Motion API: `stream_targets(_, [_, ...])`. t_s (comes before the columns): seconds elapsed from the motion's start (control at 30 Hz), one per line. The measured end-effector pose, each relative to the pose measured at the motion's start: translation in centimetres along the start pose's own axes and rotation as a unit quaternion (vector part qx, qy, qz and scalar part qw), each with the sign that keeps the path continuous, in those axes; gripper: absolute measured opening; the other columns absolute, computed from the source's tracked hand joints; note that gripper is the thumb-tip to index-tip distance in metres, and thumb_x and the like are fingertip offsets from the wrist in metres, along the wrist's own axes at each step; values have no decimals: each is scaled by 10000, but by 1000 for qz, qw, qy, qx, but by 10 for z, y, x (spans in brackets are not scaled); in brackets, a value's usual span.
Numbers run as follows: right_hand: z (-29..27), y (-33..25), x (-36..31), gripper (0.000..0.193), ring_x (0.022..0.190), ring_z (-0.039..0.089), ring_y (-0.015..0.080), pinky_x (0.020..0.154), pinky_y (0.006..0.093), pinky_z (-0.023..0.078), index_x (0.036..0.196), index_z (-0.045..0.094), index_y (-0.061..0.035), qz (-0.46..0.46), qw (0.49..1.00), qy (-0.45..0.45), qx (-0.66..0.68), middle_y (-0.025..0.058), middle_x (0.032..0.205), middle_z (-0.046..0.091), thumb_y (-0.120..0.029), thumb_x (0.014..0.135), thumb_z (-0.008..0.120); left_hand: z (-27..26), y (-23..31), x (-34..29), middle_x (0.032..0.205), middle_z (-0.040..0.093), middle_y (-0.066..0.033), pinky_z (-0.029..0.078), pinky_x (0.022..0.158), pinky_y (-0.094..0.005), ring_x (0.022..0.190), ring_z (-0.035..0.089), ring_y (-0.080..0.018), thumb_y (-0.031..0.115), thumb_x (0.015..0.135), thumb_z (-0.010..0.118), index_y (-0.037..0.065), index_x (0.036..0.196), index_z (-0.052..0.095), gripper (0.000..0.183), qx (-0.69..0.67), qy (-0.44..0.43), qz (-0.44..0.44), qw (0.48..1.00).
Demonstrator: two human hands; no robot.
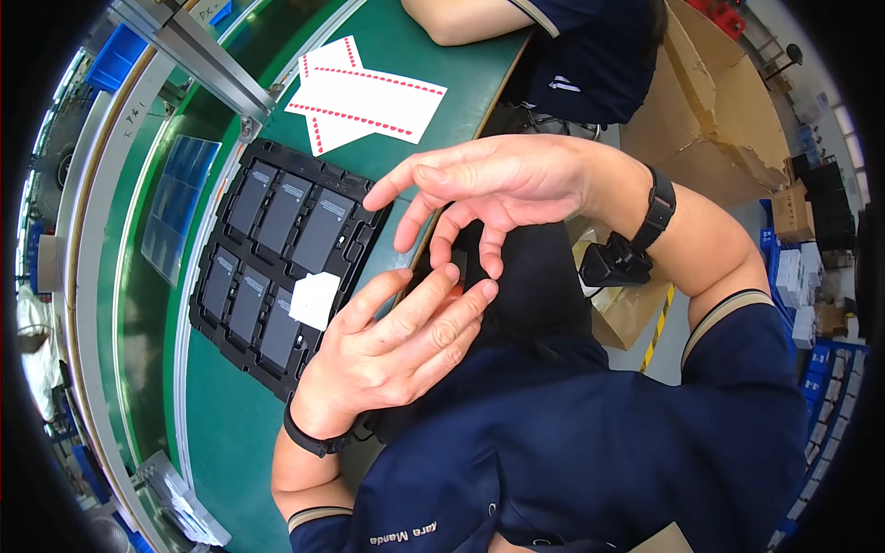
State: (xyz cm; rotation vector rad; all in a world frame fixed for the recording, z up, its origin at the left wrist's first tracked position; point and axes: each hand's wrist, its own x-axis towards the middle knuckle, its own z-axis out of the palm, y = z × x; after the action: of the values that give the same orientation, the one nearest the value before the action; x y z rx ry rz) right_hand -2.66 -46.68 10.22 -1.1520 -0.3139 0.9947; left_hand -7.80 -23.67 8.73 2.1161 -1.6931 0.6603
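Observation:
My left hand [396, 346] reaches up from the lower left, back upward, fingers stretched out and slightly apart. Facing it, my right hand [502, 180] is held with thumb and fingers spread and loosely curved. The fingertips of both hands come close together over the bench's near edge; I see nothing held in either. Just left of them lies a black tray [241, 261] with flat dark rectangular battery packs [320, 230] in two rows. A small white piece of paper [315, 300] rests on the tray's near side, by my left hand.
White sheets with red marks [373, 101] overlap on the green bench [221, 405] beyond the tray. A metal post [198, 55] rises at its far left. Another person's arm [470, 18] leans on the bench. A large cardboard box [719, 101] stands at the right.

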Motion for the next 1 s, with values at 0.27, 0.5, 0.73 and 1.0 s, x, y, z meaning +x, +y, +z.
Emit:
stream_targets(0.27, [0, -3, 1, 641, 976, 632, 246, 611, 367, 599, 1442, 331, -49, 6, 1000, 2, -18, 162, 1173, 555, -472, 984, 482, 0, 0, 0, 1202, 645, 46, 465, 887, -310, 1125, 571, -160, 111, 766, 723, 118, 908, 738, 143, 8, 3, 3, 1000])
stream_targets(0.5, [0, -1, 2, 645, 972, 633, 245, 610, 366, 600, 1442, 330, -49, 7, 1000, -2, -16, 166, 1170, 553, -476, 983, 482, 0, 1, -1, 1205, 643, 50, 463, 893, -309, 1127, 568, -157, 118, 767, 724, 123, 911, 739, 145, 12, 0, 2, 1000])
stream_targets(0.73, [1, -2, 0, 664, 969, 634, 243, 617, 374, 601, 1452, 315, -51, 4, 999, -17, -32, 170, 1175, 551, -485, 979, 482, -1, 1, 1, 1195, 647, 63, 457, 918, -313, 1139, 555, -144, 140, 786, 715, 139, 939, 743, 155, 9, -11, -3, 1000])
stream_targets(1.0, [0, -1, -2, 661, 976, 634, 245, 613, 386, 604, 1456, 308, -49, 6, 1000, -8, -17, 162, 1184, 553, -478, 983, 477, 1, 6, 0, 1199, 646, 63, 447, 945, -312, 1137, 554, -144, 149, 789, 710, 151, 935, 742, 149, 15, -10, 0, 1000])
